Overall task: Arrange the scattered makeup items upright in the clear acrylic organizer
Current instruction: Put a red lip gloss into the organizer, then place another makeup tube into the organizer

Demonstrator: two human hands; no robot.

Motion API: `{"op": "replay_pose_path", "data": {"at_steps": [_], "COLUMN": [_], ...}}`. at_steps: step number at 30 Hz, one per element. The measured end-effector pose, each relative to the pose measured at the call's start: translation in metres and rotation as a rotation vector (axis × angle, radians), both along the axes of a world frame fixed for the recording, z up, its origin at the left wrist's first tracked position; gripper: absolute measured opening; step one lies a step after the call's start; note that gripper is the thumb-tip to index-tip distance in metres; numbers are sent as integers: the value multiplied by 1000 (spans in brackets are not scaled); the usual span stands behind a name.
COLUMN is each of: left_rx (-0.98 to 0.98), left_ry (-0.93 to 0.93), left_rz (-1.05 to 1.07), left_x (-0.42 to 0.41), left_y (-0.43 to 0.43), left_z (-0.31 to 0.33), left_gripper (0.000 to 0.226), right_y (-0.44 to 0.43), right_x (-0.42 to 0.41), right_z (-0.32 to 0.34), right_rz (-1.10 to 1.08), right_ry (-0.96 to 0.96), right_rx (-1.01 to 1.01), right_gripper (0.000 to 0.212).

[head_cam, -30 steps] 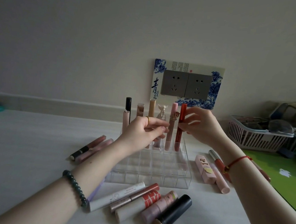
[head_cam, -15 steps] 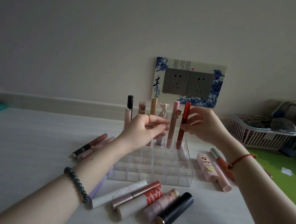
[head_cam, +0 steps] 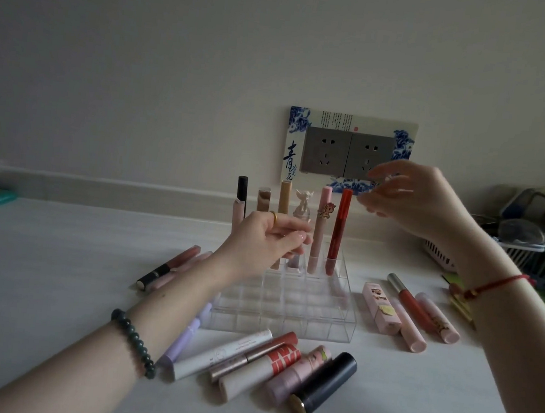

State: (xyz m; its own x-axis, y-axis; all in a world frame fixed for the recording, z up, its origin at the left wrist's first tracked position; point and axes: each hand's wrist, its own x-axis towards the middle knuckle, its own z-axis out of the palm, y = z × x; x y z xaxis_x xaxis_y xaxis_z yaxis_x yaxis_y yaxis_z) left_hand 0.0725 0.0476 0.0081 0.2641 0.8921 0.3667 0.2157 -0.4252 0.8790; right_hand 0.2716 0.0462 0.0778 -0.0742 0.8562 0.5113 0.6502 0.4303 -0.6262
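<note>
The clear acrylic organizer [head_cam: 281, 323] sits mid-table, and its back row holds several upright tubes. Among them are a red tube [head_cam: 339, 226] at the right end and a pink tube with a charm [head_cam: 321, 224] beside it. My left hand [head_cam: 261, 242] hovers over the back row with fingers loosely curled in front of a tan tube [head_cam: 284, 197] and a figurine-topped tube [head_cam: 302, 206], holding nothing I can see. My right hand [head_cam: 415, 200] is raised to the right of the red tube's top, fingers spread and apart from it.
Several tubes lie in front of the organizer, including a black one [head_cam: 327, 383] and a white one [head_cam: 227, 355]. A pink box [head_cam: 381, 306] and a coral gloss [head_cam: 411, 303] lie to the right, a dark-capped gloss [head_cam: 168, 268] to the left. A white basket [head_cam: 439, 252] stands far right.
My right hand has let go of the red tube and risen up and to the right. The red tube now stands alone in the back row. My left hand has drawn back slightly.
</note>
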Motion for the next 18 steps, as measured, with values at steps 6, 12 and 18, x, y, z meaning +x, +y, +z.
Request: {"op": "replay_pose_path", "data": {"at_steps": [6,12,18], "left_rx": [-6,12,-12], "left_ry": [50,48,-66], "left_rz": [-63,-6,98], "left_x": [-21,-60,-81], "left_y": [-26,-45,-36], "left_z": [0,-6,-10], "left_gripper": [19,22,21], "right_y": [-4,36,57], "right_x": [3,5,-3], "right_z": [7,-50,-89], "right_rz": [-19,-155,-191], "right_ry": [-48,-269,-334], "right_rx": [30,-234,-404], "right_gripper": [26,20,20]}}
